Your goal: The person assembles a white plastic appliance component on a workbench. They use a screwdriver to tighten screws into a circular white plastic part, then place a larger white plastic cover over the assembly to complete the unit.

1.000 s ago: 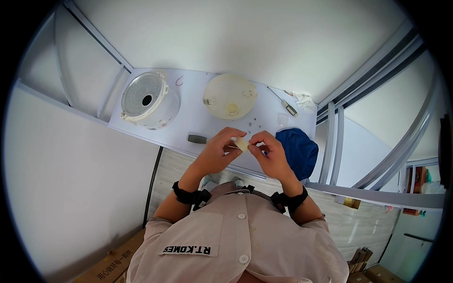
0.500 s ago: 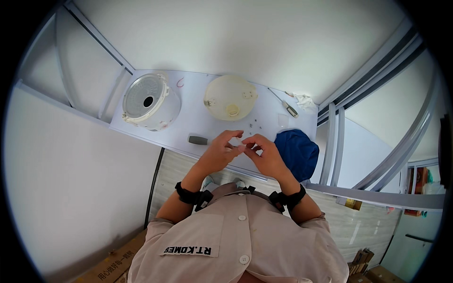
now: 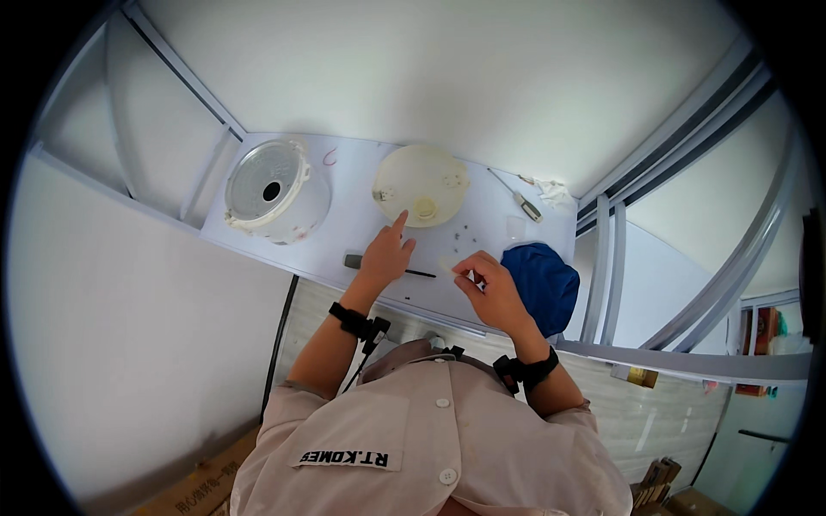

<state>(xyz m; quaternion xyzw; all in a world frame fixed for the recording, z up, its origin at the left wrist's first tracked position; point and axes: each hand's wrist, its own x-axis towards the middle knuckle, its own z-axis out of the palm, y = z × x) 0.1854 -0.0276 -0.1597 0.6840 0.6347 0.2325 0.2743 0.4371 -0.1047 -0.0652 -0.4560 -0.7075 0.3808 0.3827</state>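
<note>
My left hand (image 3: 387, 254) reaches to the near rim of a round cream plastic cover (image 3: 417, 176). Its index finger points out beside the cover's yellowish ring (image 3: 425, 207), the thumb stands apart, and nothing shows in the hand. Whether the fingertip touches the cover I cannot tell. Nearer the table's front edge, my right hand (image 3: 488, 282) pinches a small translucent piece (image 3: 447, 267) between thumb and fingers. A grey-handled screwdriver (image 3: 353, 260) lies partly hidden under my left hand, its dark shaft (image 3: 420, 273) showing to the right. Several small screws (image 3: 465, 236) are scattered beyond the right hand.
On the left of the white table (image 3: 344, 206) stands a white rice cooker body (image 3: 311, 202) with a metal inside. Right of the cover lie another screwdriver (image 3: 527, 206), crumpled white material (image 3: 555, 191) and a clear piece (image 3: 515, 227). A blue cloth item (image 3: 544, 288) sits by the frame posts.
My hands have parted. The left moved forward and left to the cover's rim, its fingers opening; the right stays near its place with the translucent piece. The screwdriver's shaft now shows.
</note>
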